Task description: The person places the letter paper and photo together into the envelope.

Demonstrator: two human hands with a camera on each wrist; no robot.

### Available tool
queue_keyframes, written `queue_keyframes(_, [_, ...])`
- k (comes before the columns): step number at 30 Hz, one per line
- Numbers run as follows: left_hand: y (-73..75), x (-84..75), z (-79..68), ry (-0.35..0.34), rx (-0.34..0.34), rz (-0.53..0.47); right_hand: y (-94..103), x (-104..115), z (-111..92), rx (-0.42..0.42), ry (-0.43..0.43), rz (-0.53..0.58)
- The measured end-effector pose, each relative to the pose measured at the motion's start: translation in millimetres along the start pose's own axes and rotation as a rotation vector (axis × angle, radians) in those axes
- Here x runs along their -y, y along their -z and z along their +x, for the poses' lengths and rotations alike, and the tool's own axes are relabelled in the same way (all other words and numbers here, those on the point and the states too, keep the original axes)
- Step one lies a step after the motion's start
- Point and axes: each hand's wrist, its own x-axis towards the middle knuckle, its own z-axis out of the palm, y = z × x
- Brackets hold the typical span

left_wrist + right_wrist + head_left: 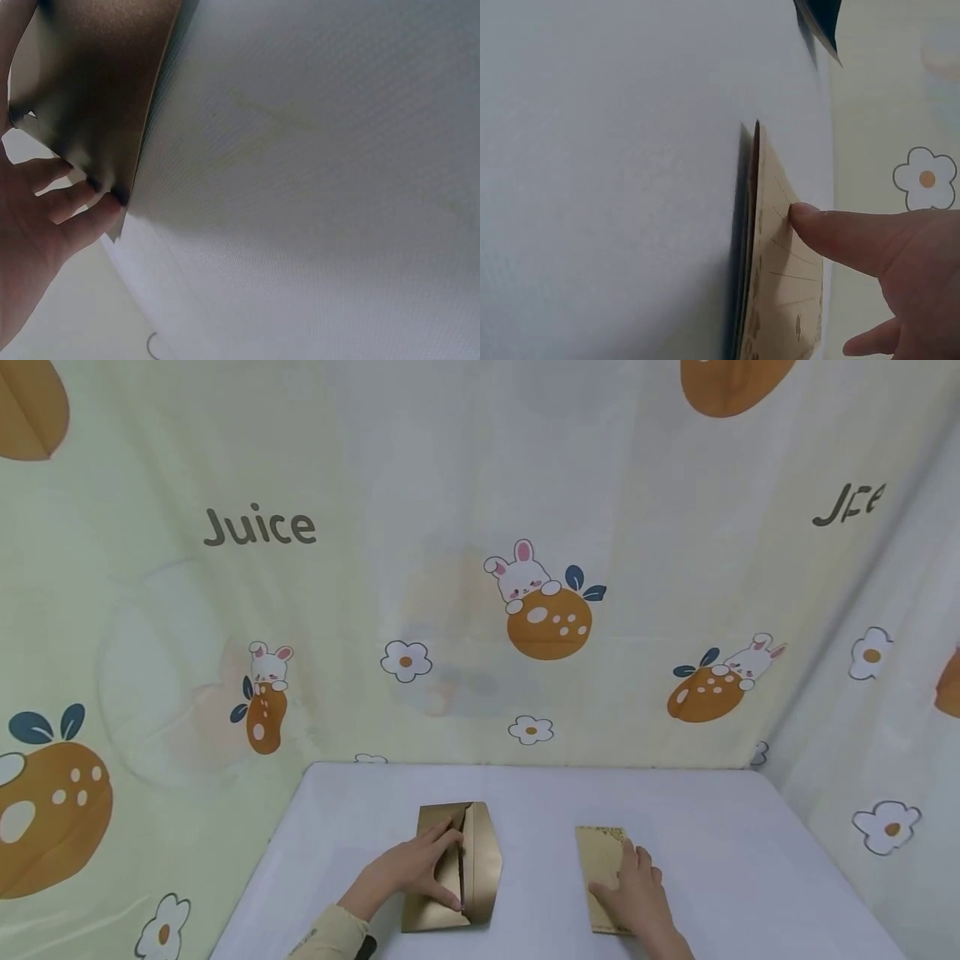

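On the left of the white table my left hand (427, 864) holds a gold envelope (487, 860), its flap spread out to the right. Thumb and fingers span the envelope's mouth, where a dark gap shows. In the left wrist view, fingertips (116, 196) curl against the shaded edge of the envelope (120, 45). To the right, my right hand (637, 893) grips a narrow cream card (600, 852) across its width. Its thumb (825, 229) lies at the left side of the card (780, 285), which has printed lines and a speckled gold border; other fingers are partly hidden.
The white table (540, 827) ends at a pale curtain (450, 485) printed with rabbits, oranges and flowers, which hangs behind it and along both sides. A stretch of tabletop separates the envelope from the card.
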Motion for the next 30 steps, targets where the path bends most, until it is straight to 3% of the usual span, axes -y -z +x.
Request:
queue_keyframes(9, [1.7,-1.2,0.0,0.005,0.007,-0.008,11.4,-11,13,0.026,-0.046,0.03])
queue_keyframes(20, [0.9,1.6,-0.4,0.017,0.0,-0.001,21.8,-37,26,-0.011,-0.139,0.2])
queue_keyframes(30, [-1.4,3.0,1.0,0.011,0.0,-0.01,23.5,-39,26,-0.024,-0.163,0.329])
